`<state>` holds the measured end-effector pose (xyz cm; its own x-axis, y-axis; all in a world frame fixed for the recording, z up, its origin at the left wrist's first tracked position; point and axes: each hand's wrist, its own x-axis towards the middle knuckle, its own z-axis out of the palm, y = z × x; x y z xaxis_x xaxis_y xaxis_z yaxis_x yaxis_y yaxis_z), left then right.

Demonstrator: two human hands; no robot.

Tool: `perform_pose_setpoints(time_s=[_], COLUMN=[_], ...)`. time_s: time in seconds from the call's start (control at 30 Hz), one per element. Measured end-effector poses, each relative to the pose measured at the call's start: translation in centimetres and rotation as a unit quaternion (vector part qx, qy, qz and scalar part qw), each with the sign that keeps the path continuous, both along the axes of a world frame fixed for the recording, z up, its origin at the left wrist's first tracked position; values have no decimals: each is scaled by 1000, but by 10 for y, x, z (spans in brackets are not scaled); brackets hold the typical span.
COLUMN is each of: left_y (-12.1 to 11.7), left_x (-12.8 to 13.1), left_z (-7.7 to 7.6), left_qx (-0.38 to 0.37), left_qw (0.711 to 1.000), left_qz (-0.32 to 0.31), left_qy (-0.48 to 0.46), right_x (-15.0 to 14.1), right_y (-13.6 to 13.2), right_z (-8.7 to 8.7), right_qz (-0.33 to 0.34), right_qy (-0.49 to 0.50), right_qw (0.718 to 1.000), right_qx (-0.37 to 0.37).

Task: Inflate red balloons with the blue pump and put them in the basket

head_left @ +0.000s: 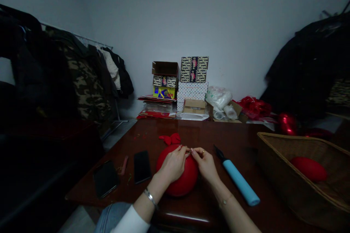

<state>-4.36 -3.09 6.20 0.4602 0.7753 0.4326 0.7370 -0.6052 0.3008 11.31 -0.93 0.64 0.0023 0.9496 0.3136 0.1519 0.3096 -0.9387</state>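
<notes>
A round, inflated red balloon (182, 186) rests at the table's near edge, right in front of me. My left hand (174, 164) lies over its top with the fingers closed on it. Thumb and fingertips of my right hand (205, 164) pinch at the balloon's upper right, meeting the left fingertips. The small bit between them is too tiny to make out clearly. Just beyond the balloon lie limp, uninflated red balloons (172, 138). A light blue hand pump (240, 182) with a black nozzle lies to the right of my right hand.
Two dark phones, one (142, 166) nearer the balloon and another (105, 179) further left, lie on the brown table (218, 134). A pinkish stick (125, 165) sits between them. At right, a wicker basket (284, 185) holds a red balloon (308, 168). Boxes (193, 91) stand behind.
</notes>
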Motion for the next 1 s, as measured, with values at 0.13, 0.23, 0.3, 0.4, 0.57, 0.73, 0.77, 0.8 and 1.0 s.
perform_pose_setpoints(time_s=[0.13,0.23,0.3,0.4,0.57,0.73,0.77,0.8,1.0], left_y=[-2,-3,-4,-4,-5,-4,-4,-3,-4], left_x=[0,-1,-2,-3,0,3,3,2,-1], left_z=[1,3,5,5,3,3,3,4,4], left_qx=[-5,-6,-9,-19,-13,-14,-15,-15,-6], left_qw=[999,999,999,999,999,999,999,999,999], left_qz=[34,36,28,33,30,38,40,42,41], left_qy=[22,35,33,20,17,28,29,29,21], right_x=[-8,-8,-7,0,21,33,35,37,60], right_y=[-5,-7,-9,-12,-18,-21,-20,-19,-12], right_z=[6,10,13,15,5,-7,-8,-9,-31], right_qz=[-27,-52,-63,-67,-68,-68,-69,-72,-123], right_qy=[-26,-46,-61,-82,-115,-157,-167,-178,-241], right_qw=[999,997,995,992,989,983,981,979,962], right_qx=[25,42,51,61,67,69,70,71,40])
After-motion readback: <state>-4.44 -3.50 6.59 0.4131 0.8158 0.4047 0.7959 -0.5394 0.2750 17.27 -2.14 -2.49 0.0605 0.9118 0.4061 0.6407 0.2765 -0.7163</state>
